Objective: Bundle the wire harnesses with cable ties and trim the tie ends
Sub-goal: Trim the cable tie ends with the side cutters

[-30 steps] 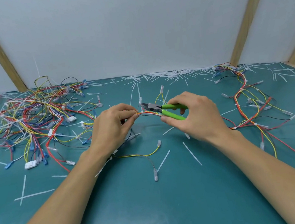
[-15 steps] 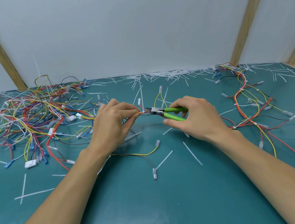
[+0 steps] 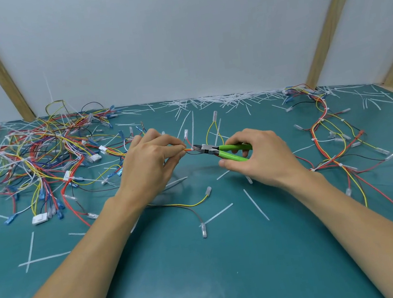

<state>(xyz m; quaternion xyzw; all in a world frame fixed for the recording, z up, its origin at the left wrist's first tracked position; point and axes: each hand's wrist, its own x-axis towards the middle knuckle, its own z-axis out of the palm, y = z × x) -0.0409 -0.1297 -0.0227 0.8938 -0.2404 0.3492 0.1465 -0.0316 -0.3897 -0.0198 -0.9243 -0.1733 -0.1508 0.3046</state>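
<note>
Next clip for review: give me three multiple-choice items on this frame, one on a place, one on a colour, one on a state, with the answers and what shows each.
1. Where does the big tangled pile of wire harnesses lie?
A. Left side of the table
B. Near edge, between the forearms
C. On the wall

2. What colour are the handles of the side cutters?
A. Red
B. Green
C. Black

3. What is the left hand doing?
A. Lying flat on the table
B. Holding the cutters
C. Pinching a small wire bundle

Answers:
1 A: the pile spreads over the teal table left of the left hand.
2 B: bright green grips show in the right hand.
3 C: thumb and fingers close on the orange and yellow wires, with the cutter tip right at them.
</note>
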